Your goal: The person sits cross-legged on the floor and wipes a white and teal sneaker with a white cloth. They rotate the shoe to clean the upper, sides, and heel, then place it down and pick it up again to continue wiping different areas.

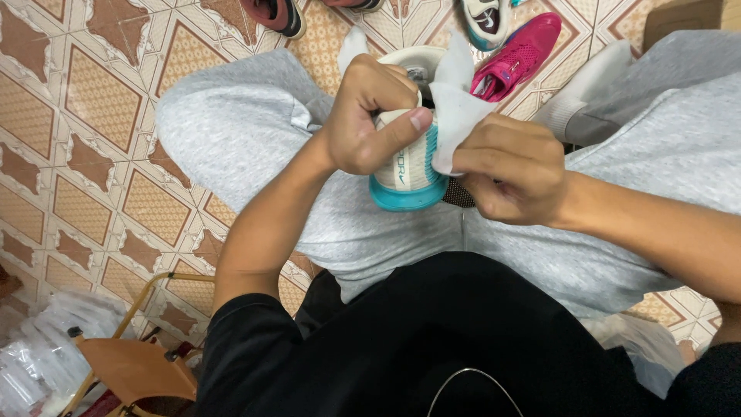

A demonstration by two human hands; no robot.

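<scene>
A cream sports shoe with a teal heel and sole (409, 174) is held heel-up over my lap. My left hand (363, 116) grips it from the left, thumb lying across the heel. My right hand (513, 166) pinches a white wipe (455, 108) and presses it against the shoe's right side. The front of the shoe is hidden behind my hands and the wipe.
I sit in grey trousers (247, 131) above a patterned tile floor (93, 116). A pink shoe (521, 54), a white shoe (486, 19) and a dark red shoe (274, 14) lie ahead. A small wooden stool (135, 371) and clear plastic bags (38, 355) are at lower left.
</scene>
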